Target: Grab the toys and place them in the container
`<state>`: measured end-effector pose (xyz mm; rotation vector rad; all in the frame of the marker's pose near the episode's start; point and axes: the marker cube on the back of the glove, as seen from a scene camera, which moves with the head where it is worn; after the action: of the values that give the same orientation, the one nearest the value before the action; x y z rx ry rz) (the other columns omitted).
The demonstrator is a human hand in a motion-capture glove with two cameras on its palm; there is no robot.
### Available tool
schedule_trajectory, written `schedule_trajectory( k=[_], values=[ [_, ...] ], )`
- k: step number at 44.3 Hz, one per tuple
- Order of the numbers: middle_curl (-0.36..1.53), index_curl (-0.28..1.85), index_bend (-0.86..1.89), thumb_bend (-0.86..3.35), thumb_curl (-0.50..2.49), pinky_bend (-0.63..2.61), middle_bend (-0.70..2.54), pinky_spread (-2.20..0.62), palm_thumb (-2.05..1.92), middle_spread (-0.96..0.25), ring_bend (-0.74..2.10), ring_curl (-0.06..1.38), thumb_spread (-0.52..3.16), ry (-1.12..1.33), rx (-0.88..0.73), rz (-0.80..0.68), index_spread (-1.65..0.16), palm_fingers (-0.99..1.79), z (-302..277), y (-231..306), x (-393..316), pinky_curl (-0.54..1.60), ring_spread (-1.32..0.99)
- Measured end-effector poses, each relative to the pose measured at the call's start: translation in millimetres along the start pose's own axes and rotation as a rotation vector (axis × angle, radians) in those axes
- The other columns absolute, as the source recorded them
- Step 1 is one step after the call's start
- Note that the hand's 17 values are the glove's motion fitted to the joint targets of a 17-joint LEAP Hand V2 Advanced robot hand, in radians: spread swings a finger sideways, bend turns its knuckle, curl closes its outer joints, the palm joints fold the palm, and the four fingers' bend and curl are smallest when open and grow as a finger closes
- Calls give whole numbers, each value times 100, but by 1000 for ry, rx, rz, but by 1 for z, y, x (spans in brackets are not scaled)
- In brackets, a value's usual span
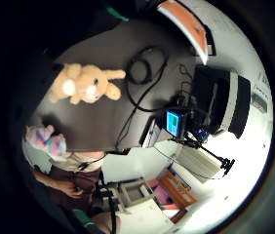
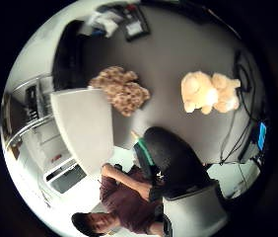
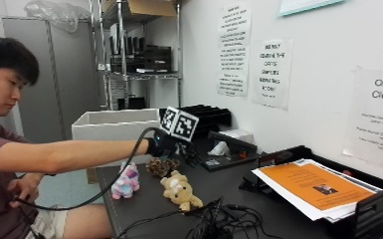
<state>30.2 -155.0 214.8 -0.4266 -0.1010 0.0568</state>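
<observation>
Three plush toys lie on the dark table (image 3: 144, 206). A pastel pink-and-blue one (image 3: 126, 181) (image 1: 47, 139) sits near the front edge, and a brown spotted one (image 3: 161, 167) (image 2: 121, 91) lies behind it. The tan long-eared one (image 3: 180, 191) (image 1: 86, 85) (image 2: 208, 94) is further right. The white container (image 3: 115, 127) (image 2: 82, 128) stands at the table's far left end. My gloved right hand (image 3: 161, 148) hovers palm down over the brown spotted toy and holds nothing. No fingers cross either palm view.
A tangle of black cables (image 3: 211, 224) (image 1: 145, 66) lies right of the tan toy. A black paper tray with an orange sheet (image 3: 317, 186) stands by the wall, and a black tray of small items (image 3: 224, 152) sits behind the hand. Metal shelves (image 3: 138, 50) rise beyond the container.
</observation>
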Motion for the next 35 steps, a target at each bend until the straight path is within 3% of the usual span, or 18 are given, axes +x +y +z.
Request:
schedule_trajectory(
  k=[7,11,16,22,23,27,35],
  values=[
    [24,16,7,-2,25,85,13,4,-1,-1,34,18,124,14,-116,18,-22,-26,80,-39,7,35,0],
    [23,17,12,-2,27,91,10,6,0,-1,30,18,119,-23,-21,-4,-23,-21,104,-49,14,37,2],
    [26,21,26,6,31,76,27,3,15,-11,66,25,122,-31,186,-27,-25,47,113,-51,21,30,-10],
    [23,28,39,16,40,71,13,-8,38,-17,101,37,122,-36,359,8,-26,65,113,-56,17,29,-24],
    [34,29,41,18,43,62,53,-11,44,-21,98,37,115,-33,369,12,-27,94,112,-56,16,27,-26],
    [44,33,53,17,49,66,78,-20,48,-25,104,40,103,-60,317,0,-30,128,103,-56,5,29,-31],
    [61,49,81,12,57,75,113,-27,49,-26,118,50,82,-94,327,-36,-30,128,41,-36,-16,36,-35]
  ],
)
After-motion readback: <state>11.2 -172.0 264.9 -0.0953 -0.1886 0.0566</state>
